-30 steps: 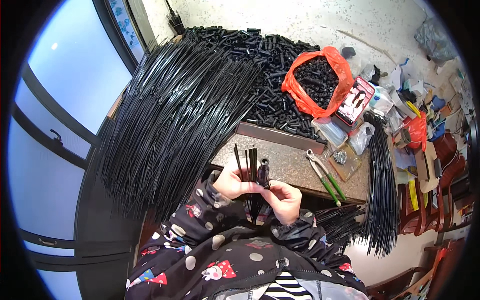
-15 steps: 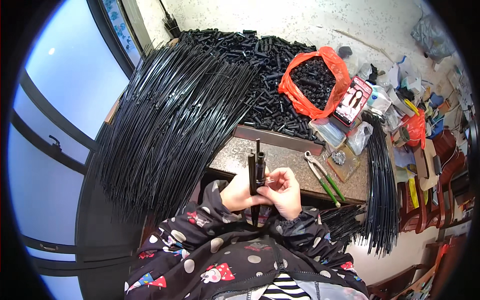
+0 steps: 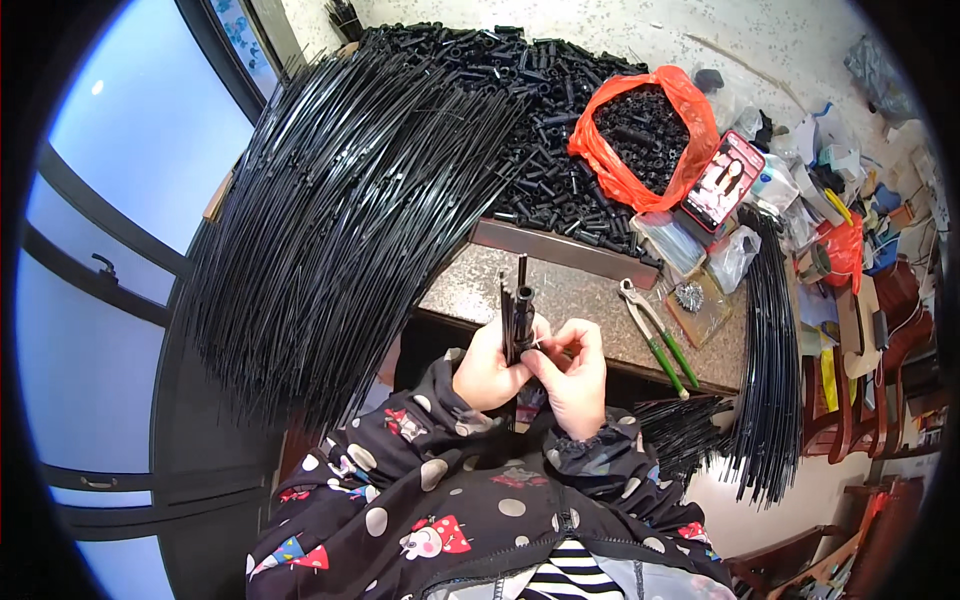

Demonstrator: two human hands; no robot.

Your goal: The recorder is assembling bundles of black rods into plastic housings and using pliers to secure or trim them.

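black rods: a small bunch of thin black rods [image 3: 516,315] stands upright over the stone-topped table edge [image 3: 590,300], between both hands.
left hand: left hand [image 3: 487,365] is wrapped around the bunch's lower part.
right hand: right hand [image 3: 572,372] pinches at the bunch's side; what it pinches is too small to tell.
step: looks like gathering and fastening the bunch.
next move: likely calls for a firm left grip while the right fingers work.
nearby: green-handled pliers [image 3: 655,335] lie just right; a big fan of black rods [image 3: 340,220] lies left.

Small assembly workshop, cluttered.
Heaped thin black plastic rods [image 3: 340,210], pile of short black tubes [image 3: 540,110], green-handled metal pliers [image 3: 655,335] on stone worktop [image 3: 590,300].
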